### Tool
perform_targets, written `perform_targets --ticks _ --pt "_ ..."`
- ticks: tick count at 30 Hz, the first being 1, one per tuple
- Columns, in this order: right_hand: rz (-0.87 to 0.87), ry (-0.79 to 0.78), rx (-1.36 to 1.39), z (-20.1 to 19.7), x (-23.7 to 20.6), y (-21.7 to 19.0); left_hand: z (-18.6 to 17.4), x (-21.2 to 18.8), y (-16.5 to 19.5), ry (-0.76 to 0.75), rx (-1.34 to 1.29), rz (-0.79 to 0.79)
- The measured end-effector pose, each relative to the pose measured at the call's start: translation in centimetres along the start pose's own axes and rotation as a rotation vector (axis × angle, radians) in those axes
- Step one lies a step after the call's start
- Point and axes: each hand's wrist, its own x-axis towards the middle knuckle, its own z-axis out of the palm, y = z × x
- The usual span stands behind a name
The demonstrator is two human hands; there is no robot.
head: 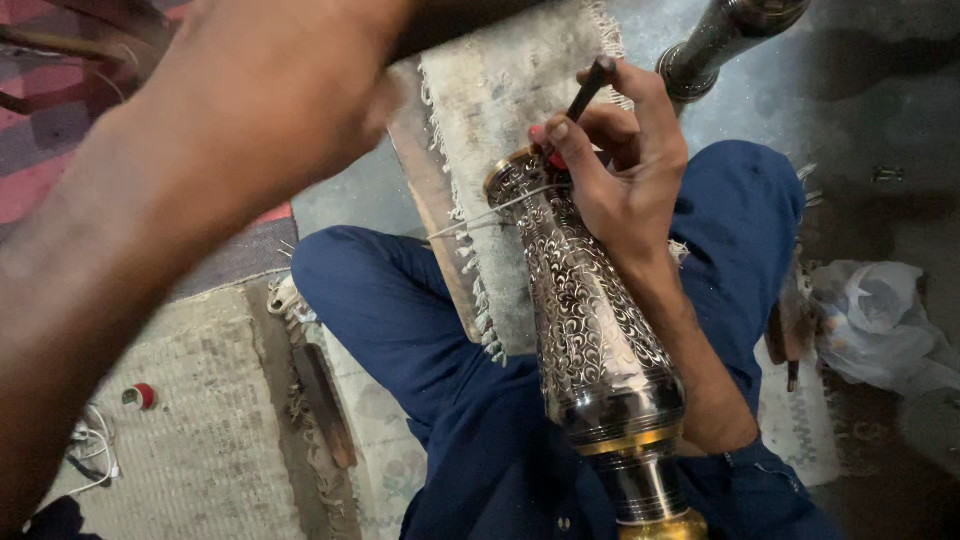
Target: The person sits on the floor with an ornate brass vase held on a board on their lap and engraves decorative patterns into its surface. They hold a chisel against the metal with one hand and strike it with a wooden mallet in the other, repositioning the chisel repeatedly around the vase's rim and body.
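A grey concrete floor [880,110] is seen, partly covered by a pale fringed rug [500,90] and a woven mat [200,420]; the person is seated cross-legged in dark blue trousers [400,320]. An engraved metal vase [590,300], silver with scrolled patterning and brass bands near its base, is laid tilted across the lap, mouth pointing away. The right hand [625,165] is rested on the vase's upper end, its fingers [565,140] closed round a thin dark engraving tool [590,88] with a red tip pressed at the rim. A thin wire [490,212] is looped round the vase just below the fingers. The left hand is not in view: only a blurred forearm [200,150] is raised close to the camera, so its grip cannot be told. A second metal vase [720,40] stands on the floor beyond. A crumpled plastic bag [875,320] lies at the right; its contents cannot be made out.
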Motion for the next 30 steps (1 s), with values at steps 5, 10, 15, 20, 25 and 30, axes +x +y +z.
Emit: perform_targets --ticks 5,10,15,20,25,30 --pt "0.002 -0.017 -0.002 -0.1 0.1 -0.2 0.6 0.2 -0.2 0.024 0.035 -0.018" --pt "0.036 -0.011 0.010 0.0 0.4 -0.4 0.7 0.5 -0.4 0.088 0.077 0.016" --pt "0.070 -0.005 -0.001 0.1 0.4 -0.6 0.3 0.5 -0.2 0.029 0.083 -0.016" --pt "0.044 -0.033 -0.023 -0.2 0.3 -0.5 0.8 0.1 -0.4 0.043 0.061 -0.036" --pt "0.029 -0.044 -0.016 -0.2 0.2 -0.3 1.5 -0.6 -1.1 0.078 0.079 0.031" --pt "0.047 -0.032 0.005 -0.2 0.1 -0.2 1.4 -0.3 -1.1 0.044 0.021 -0.034"
